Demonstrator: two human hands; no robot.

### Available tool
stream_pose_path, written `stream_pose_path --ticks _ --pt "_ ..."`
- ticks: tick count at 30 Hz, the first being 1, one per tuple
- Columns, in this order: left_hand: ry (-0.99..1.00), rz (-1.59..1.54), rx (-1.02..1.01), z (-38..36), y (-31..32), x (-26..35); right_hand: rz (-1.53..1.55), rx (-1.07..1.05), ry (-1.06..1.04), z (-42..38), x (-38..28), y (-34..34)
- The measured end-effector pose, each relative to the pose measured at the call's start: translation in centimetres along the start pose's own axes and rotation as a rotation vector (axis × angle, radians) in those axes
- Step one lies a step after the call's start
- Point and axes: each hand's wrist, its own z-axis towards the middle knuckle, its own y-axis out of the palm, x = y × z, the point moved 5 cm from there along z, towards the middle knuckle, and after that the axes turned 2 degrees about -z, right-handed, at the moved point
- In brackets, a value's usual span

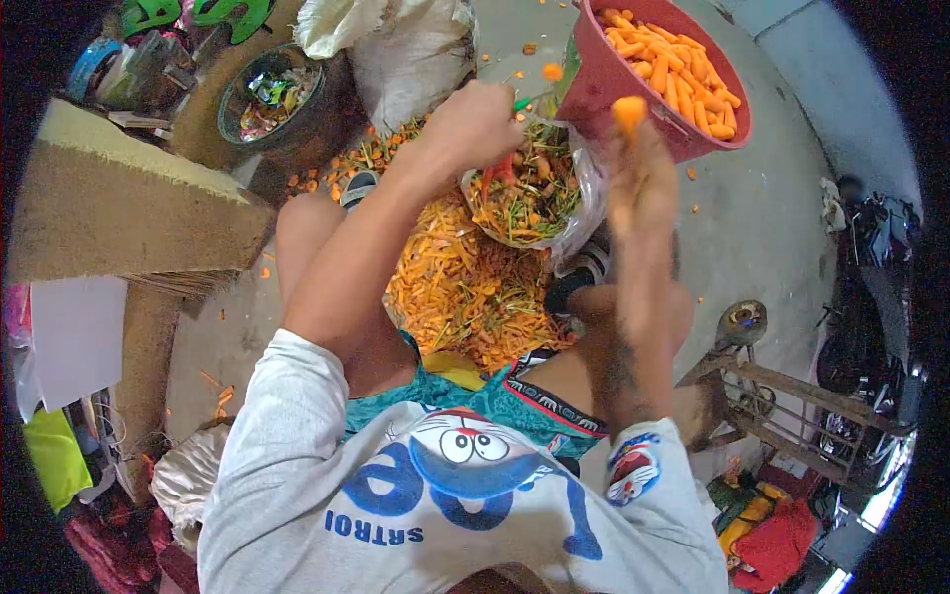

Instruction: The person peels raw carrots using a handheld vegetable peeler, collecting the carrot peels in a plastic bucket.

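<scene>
My left hand (475, 124) is closed around a green-handled peeler whose tip pokes out beside it, above a clear plastic bag of carrot scraps (524, 193). My right hand (638, 178), blurred by motion, holds a peeled carrot (628, 111) just in front of the red basin (618, 84). The basin holds several peeled orange carrots (683, 64). A heap of orange peelings (465, 287) lies on the floor between my bare knees.
A white sack (406, 54) stands behind the peelings. A dark round bin with wrappers (272, 94) is at the back left beside a brown block (119, 198). A wooden frame and a motorbike (871, 287) stand at the right on the concrete floor.
</scene>
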Motion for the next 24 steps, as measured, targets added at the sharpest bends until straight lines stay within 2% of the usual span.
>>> stream_pose_path --ticks 1,3,5,6,8,10,14,16,18,19,21,22,24 --pt "0.001 0.003 -0.007 -0.3 -0.6 -0.1 0.069 -0.048 -0.053 3.2 -1.2 -1.5" --pt "-0.013 0.034 -0.011 -0.9 -2.5 0.0 0.578 -0.105 0.236 11.1 -5.1 -4.5" --pt "0.012 0.025 0.044 -1.2 -3.6 -1.0 0.506 0.422 0.045 11.1 -6.5 -2.0" --pt "0.04 0.025 0.108 -1.1 -4.5 -1.3 0.5 0.418 0.047 12.1 -5.4 -2.6" --pt "0.057 0.059 0.176 -1.5 -6.2 -1.4 0.193 -0.017 0.169 14.7 -1.1 -3.3" --pt "0.122 -0.044 0.247 -1.6 -7.4 -2.0 -0.313 -0.157 0.226 14.0 4.5 -3.0" --pt "0.105 -0.023 0.223 -0.9 -7.8 -3.9 -0.707 0.018 0.586 12.8 18.0 -10.3" --pt "0.082 -0.024 0.195 -1.2 -8.1 -4.4 -0.907 0.046 0.665 12.0 23.2 -14.7" --pt "0.109 -0.03 0.239 -1.3 -8.7 -5.1 -1.112 0.06 0.614 13.1 28.3 -21.2" --pt "0.146 -0.037 0.279 -1.4 -9.1 -5.1 -1.111 0.052 0.62 12.6 28.7 -20.3" --pt "0.096 -0.021 0.238 -1.5 -9.8 -5.5 -1.717 0.125 0.241 11.8 27.8 -19.0" --pt "0.053 -0.01 0.196 -1.5 -9.9 -5.7 -1.716 0.119 0.245 12.1 28.3 -18.9" --pt "0.05 -0.024 0.191 -1.5 -10.1 -6.2 -1.85 -0.086 -0.114 12.4 29.0 -17.3"
